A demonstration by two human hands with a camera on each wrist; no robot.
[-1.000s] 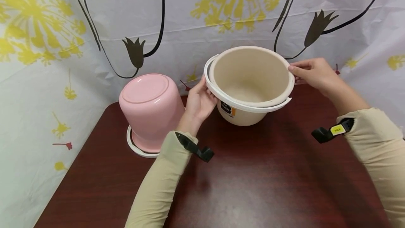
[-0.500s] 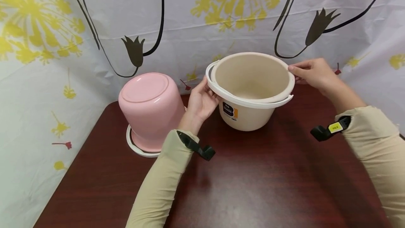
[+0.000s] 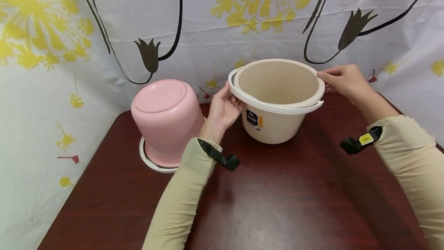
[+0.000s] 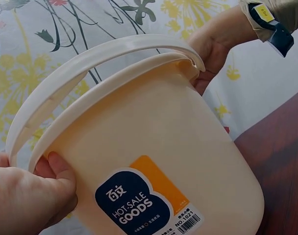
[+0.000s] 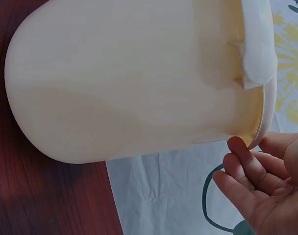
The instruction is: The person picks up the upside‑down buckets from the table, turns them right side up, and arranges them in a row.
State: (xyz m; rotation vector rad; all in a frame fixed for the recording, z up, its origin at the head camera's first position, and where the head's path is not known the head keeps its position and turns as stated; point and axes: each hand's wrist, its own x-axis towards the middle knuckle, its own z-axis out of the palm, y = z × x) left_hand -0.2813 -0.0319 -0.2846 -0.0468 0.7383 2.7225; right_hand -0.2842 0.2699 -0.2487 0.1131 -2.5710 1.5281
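A cream plastic bucket (image 3: 274, 126) stands upright at the back of the dark wood table, its mouth facing up. Its white handle (image 3: 274, 107) lies folded down around the front of the rim. My left hand (image 3: 225, 109) grips the rim at the left, near the handle's end; in the left wrist view its fingers (image 4: 63, 169) curl under the edge beside a blue and orange label (image 4: 134, 200). At the opposite side my right hand (image 3: 347, 82) pinches the rim, thumb on top and fingers below, as the right wrist view shows.
A pink bucket (image 3: 166, 122) stands upside down to the left of the cream one, its white handle (image 3: 156, 167) resting on the table (image 3: 277, 196). Directly behind both hangs a white curtain (image 3: 194, 18) with yellow and dark flower prints.
The cream bucket has come down a little and tilted back more upright, so more of its label shows. Both hands have kept their hold on the rim.
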